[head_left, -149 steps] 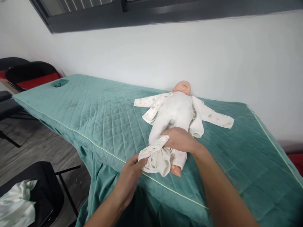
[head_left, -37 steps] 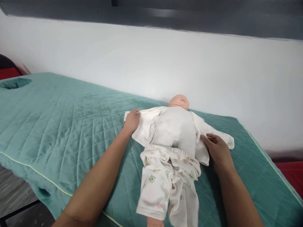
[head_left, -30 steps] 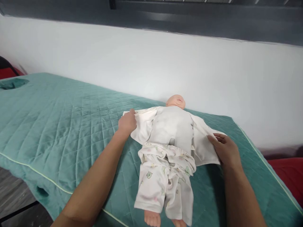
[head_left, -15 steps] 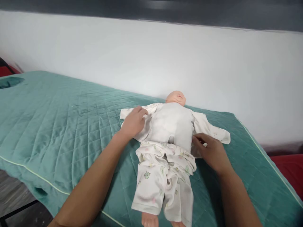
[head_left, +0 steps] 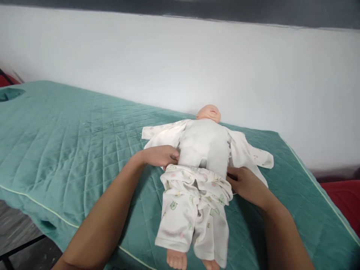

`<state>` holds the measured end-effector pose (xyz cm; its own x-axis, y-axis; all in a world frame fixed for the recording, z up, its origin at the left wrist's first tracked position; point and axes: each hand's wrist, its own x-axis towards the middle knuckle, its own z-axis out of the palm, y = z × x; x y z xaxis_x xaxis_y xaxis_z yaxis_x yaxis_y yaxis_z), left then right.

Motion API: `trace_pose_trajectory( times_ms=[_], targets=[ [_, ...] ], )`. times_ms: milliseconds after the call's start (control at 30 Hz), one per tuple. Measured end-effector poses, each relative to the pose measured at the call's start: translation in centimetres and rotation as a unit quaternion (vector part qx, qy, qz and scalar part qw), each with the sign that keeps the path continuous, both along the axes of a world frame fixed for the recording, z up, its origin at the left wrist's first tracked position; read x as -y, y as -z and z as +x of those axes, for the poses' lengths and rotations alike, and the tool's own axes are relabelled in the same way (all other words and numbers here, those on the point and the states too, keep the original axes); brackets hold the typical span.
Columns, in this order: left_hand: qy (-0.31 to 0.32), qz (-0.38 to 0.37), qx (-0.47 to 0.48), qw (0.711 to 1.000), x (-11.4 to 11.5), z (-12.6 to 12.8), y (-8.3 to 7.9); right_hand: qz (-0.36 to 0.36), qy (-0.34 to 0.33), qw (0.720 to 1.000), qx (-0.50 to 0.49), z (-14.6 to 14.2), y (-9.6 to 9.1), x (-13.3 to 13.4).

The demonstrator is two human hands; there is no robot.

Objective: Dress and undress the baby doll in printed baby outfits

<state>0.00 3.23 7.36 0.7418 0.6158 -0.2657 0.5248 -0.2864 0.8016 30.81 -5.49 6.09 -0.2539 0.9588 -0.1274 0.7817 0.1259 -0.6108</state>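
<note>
A baby doll (head_left: pixel 204 144) lies on its back on the green quilted table (head_left: pixel 78 135), head toward the wall. An open white jacket (head_left: pixel 244 152) is spread under it, sleeves out to both sides. Printed white trousers (head_left: pixel 191 210) cover its legs, bunched at the waist, with bare feet showing below. My left hand (head_left: pixel 161 155) grips the waistband at the doll's left hip, fingers curled. My right hand (head_left: pixel 244 183) holds the waistband at the other hip, fingers closed on the cloth.
A white wall (head_left: pixel 180 63) runs close behind the table under a dark window frame. A face hole (head_left: pixel 8 93) sits at the table's far left end. Red seats (head_left: pixel 343 202) show at the right edge. The floor (head_left: pixel 17 240) lies lower left.
Five seconds ago the trousers were bunched at the doll's feet; they are now up on its legs. Both hands have left the jacket flaps and moved down to the trouser waistband.
</note>
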Motion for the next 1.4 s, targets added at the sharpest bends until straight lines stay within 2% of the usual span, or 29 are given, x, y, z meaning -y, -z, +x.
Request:
trace_pose_trajectory(
  times_ms=[100,167,367,500,633,733,867,1000,1133,1267,1400],
  targets=[
    [0.005,-0.002,-0.002,1.0,0.0,-0.1,-0.1,-0.045,0.011,0.998,-0.049,0.1,-0.3,0.2],
    [0.007,-0.003,0.007,1.0,-0.1,-0.3,-0.3,-0.049,0.026,0.995,-0.083,0.3,-0.8,0.4],
    [-0.021,-0.011,0.05,0.998,0.0,-1.2,-1.3,0.071,0.072,0.978,-0.184,-0.2,-2.0,1.2],
    [-0.007,-0.022,0.073,0.997,0.4,-0.6,-1.5,0.117,-0.009,0.973,-0.199,-1.9,-1.9,1.2],
    [0.025,-0.031,0.063,0.997,0.7,0.0,-1.6,0.088,-0.076,0.976,-0.186,-2.6,-1.9,1.3],
    [0.044,-0.023,0.046,0.998,0.8,0.1,-1.8,0.078,-0.094,0.979,-0.162,-2.6,-2.2,1.6],
    [0.059,-0.002,0.028,0.998,0.8,0.0,-1.8,0.087,-0.087,0.98,-0.159,-2.9,-2.2,1.6],
    [0.067,0.011,0.028,0.997,0.8,0.1,-1.7,0.106,-0.052,0.977,-0.18,-3.1,-1.8,1.4],
    [0.055,0.01,0.096,0.994,0.8,0.1,-1.8,0.081,0.041,0.973,-0.211,-3.1,-1.2,1.4],
    [0.015,0.027,0.189,0.981,0.5,0.0,-1.3,0.059,0.112,0.96,-0.249,-3.1,-0.8,1.3],
    [-0.036,-0.004,0.222,0.974,-0.1,-0.2,-0.2,0.026,0.155,0.939,-0.306,-3.2,-0.6,1.0]
  ],
)
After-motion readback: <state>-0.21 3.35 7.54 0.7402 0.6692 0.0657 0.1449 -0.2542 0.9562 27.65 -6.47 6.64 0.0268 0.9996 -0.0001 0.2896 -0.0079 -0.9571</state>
